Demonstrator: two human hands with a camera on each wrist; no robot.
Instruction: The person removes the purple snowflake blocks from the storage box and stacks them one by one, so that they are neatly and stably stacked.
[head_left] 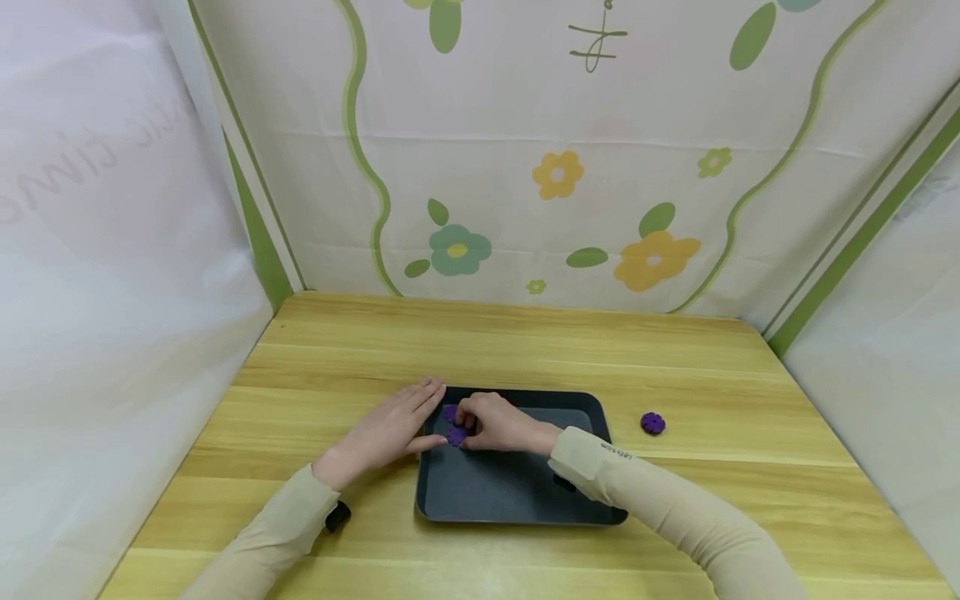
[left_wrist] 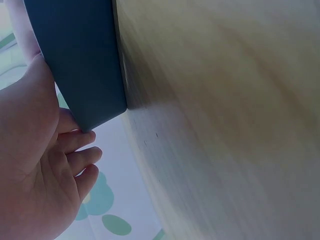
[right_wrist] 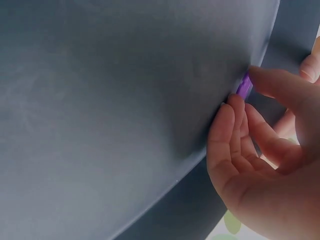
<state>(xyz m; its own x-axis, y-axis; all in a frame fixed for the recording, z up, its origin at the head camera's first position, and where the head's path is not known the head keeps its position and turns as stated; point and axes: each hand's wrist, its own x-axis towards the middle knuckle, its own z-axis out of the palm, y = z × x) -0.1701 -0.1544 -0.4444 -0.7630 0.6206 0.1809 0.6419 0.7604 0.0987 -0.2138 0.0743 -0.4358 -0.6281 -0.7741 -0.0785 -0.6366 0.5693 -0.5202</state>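
Note:
Inside the dark baking tray [head_left: 498, 487], at its far left corner, lie purple flower-shaped pieces [head_left: 456, 436]. My right hand [head_left: 501, 422] pinches one between thumb and fingertips; in the right wrist view a purple edge [right_wrist: 244, 86] shows between them, down at the tray floor. My left hand [head_left: 386, 429] rests along the tray's left side with fairly straight fingers, its thumb reaching over the rim. In the left wrist view, the left hand [left_wrist: 42, 165] touches the tray's outer wall [left_wrist: 82, 60] near a corner. The right fingers partly hide the pieces.
Another purple flower-shaped piece [head_left: 652, 423] lies on the wooden table [head_left: 360, 350] to the right of the tray. Floral fabric [head_left: 480, 167] hangs behind the table, with pale cloth walls at left and right.

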